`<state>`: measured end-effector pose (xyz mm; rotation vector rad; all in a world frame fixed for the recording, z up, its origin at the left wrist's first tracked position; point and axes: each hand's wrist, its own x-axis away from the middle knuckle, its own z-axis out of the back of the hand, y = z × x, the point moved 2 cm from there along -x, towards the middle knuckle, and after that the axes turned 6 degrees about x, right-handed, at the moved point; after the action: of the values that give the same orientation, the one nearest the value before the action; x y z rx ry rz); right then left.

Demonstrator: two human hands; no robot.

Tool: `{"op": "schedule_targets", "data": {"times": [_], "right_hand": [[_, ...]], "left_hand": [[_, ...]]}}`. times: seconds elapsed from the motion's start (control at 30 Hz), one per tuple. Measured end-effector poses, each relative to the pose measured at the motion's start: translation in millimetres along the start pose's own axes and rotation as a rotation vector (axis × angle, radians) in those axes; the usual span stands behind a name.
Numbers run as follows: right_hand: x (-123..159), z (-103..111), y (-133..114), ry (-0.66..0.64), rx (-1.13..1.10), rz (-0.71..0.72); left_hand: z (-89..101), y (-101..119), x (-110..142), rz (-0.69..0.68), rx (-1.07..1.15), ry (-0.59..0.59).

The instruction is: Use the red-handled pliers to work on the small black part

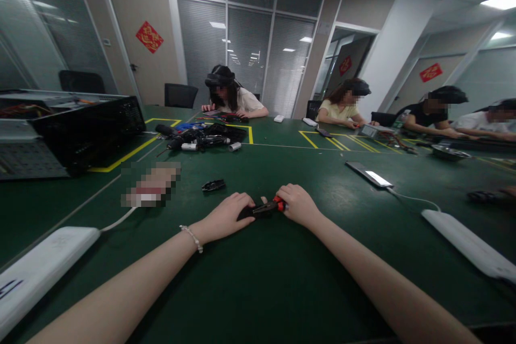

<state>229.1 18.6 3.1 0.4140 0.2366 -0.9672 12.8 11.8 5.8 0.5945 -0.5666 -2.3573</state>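
At the centre of the frame, our left hand (236,213) pinches a black part (246,212) between thumb and fingers. Our right hand (298,205) curls its fingers round the red handles of the pliers (269,207), whose tips point left at the part. Just above and left lies a black shell (213,186); a tangle of cables (201,137) sits at upper left on the green table (258,285).

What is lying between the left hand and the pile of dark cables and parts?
In the head view, a small black piece lies on the green tabletop between the left hand and the pile.
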Motion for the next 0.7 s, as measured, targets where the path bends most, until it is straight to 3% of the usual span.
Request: {"op": "schedule_targets", "data": {"times": [0.7], "right_hand": [[0.0,-0.3,-0.5,-0.006,0.000,0.002]], "left_hand": [[-0.6,-1.1,0.0,0.004,-0.001,-0.004]]}}
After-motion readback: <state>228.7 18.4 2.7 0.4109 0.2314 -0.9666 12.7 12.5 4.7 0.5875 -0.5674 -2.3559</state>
